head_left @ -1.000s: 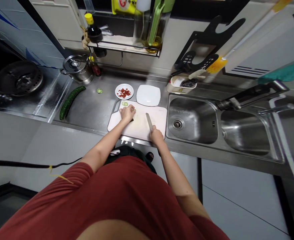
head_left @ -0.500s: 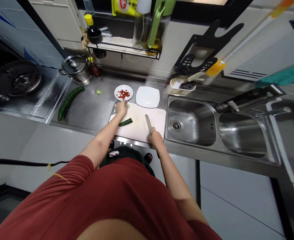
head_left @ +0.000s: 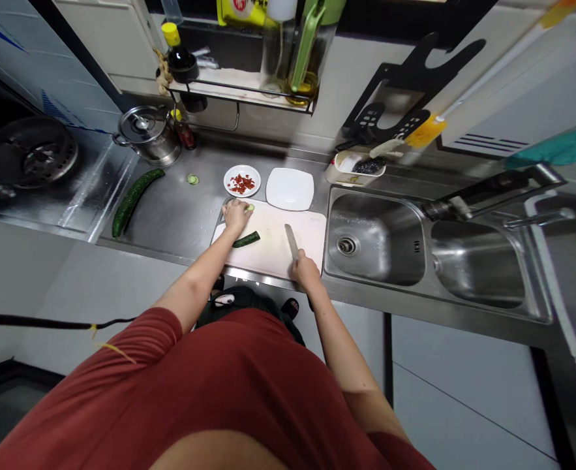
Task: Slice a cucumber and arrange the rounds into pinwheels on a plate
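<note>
My right hand (head_left: 306,269) is closed round the handle of a kitchen knife (head_left: 291,240), its blade pointing away from me over the white cutting board (head_left: 275,264). At the board's far left corner, my left hand (head_left: 235,217) has its fingers curled round a cucumber piece (head_left: 250,207) whose pale cut end shows. Most of that piece is hidden by the hand. A dark green cucumber length (head_left: 246,239) lies on the board between my hands, nearer the left one.
Behind the board stand a plate of chopped red pieces (head_left: 227,178) and a white square plate (head_left: 289,189). A whole cucumber (head_left: 134,201) and cucumber slices (head_left: 192,179) lie to the left. A steel pot (head_left: 149,135) is farther back; a double sink (head_left: 376,238) is right.
My left hand has shifted slightly left and turned, its fingers now lying more over the cucumber piece. My right hand and the knife have stayed in place.
</note>
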A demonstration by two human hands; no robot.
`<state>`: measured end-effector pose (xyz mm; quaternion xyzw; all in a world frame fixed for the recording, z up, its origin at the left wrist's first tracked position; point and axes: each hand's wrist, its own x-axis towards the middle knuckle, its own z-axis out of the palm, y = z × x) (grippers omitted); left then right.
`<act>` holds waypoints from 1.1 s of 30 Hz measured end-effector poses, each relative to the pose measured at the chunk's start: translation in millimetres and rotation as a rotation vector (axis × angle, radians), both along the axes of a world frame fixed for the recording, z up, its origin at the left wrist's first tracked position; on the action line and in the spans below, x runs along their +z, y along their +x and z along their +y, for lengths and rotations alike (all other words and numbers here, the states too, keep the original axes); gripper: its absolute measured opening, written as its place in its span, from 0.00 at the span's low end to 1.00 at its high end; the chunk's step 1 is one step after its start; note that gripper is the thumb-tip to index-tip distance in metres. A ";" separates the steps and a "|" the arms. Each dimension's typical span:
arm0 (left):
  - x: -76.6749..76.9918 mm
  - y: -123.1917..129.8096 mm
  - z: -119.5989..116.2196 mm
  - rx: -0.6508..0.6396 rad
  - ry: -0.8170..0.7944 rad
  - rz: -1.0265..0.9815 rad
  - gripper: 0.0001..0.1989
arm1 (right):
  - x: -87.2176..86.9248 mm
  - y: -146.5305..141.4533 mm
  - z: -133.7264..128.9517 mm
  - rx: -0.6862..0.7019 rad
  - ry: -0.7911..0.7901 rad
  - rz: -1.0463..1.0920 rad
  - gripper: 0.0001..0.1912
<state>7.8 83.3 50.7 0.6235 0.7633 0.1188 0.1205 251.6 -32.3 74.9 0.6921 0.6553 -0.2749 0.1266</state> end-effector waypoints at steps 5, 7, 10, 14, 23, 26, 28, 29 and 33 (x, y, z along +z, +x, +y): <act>-1.3 0.3 -0.4 -0.003 0.004 -0.003 0.13 | -2.0 0.1 0.2 0.004 0.006 -0.011 0.16; -1.5 0.7 0.7 0.004 0.004 -0.001 0.13 | -2.0 0.3 0.0 0.003 0.006 -0.009 0.16; -2.5 0.8 2.1 0.000 0.012 -0.015 0.13 | -2.1 0.7 -0.2 0.002 0.008 -0.003 0.16; -3.9 0.5 3.6 0.003 0.010 -0.009 0.13 | -2.4 1.4 0.1 0.004 0.013 0.006 0.16; 3.8 -2.6 -8.6 0.089 0.041 -0.071 0.14 | -0.8 1.3 1.4 -0.006 -0.003 0.026 0.17; 4.5 -5.0 -20.1 0.151 0.061 -0.110 0.15 | -2.5 1.4 1.7 -0.010 -0.005 0.022 0.17; 3.1 -6.6 -29.2 0.171 0.074 -0.133 0.15 | -4.1 1.5 1.7 -0.006 0.002 0.019 0.17; 2.1 -7.2 -34.1 0.174 0.080 -0.140 0.15 | -4.9 1.6 1.6 -0.003 0.007 0.018 0.17; -2.6 -8.8 -55.9 0.138 0.102 -0.159 0.15 | -7.9 1.9 1.2 0.000 0.023 0.014 0.17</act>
